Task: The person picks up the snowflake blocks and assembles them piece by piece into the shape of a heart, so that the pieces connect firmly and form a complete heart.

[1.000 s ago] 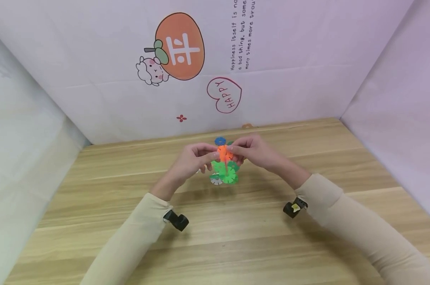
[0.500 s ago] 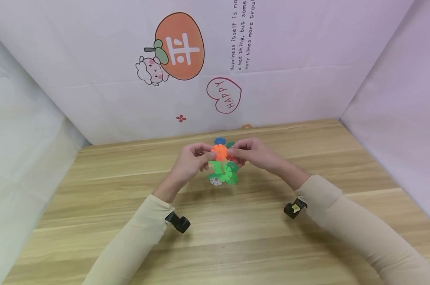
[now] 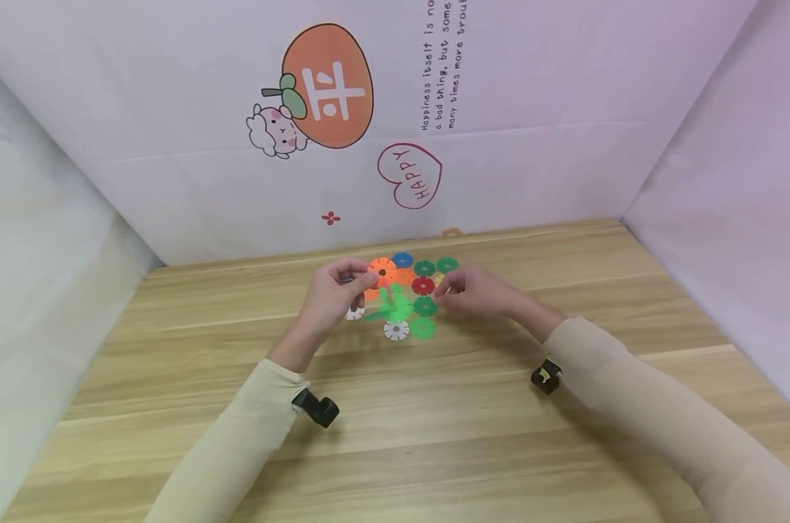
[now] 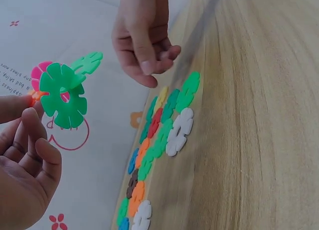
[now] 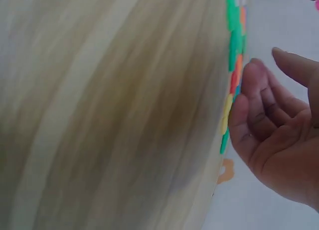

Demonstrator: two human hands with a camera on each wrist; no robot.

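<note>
My left hand (image 3: 329, 298) pinches an orange notched plastic snowflake disc (image 3: 382, 272) between thumb and fingers. Joined to it, in the left wrist view, are a green disc (image 4: 54, 106), a pink disc (image 4: 39, 73) and another green disc (image 4: 90, 62) sticking out at an angle. This small cluster is held up above the table. My right hand (image 3: 478, 292) hovers by the right side of the loose discs, its fingers loosely bent. Nothing lies between those fingers in the right wrist view. A red disc (image 3: 424, 285) and a dark green disc (image 3: 424, 306) are nearest to it.
Several flat discs lie in a group on the wooden table (image 3: 408, 436), among them a white disc (image 3: 396, 338), a blue disc (image 3: 402, 259) and a light green disc (image 3: 423, 333). A printed white cloth wall (image 3: 532, 145) rises behind the table's far edge.
My right hand has let go of the joined discs and drawn right. My left hand has carried them slightly left, uncovering more discs on the table.
</note>
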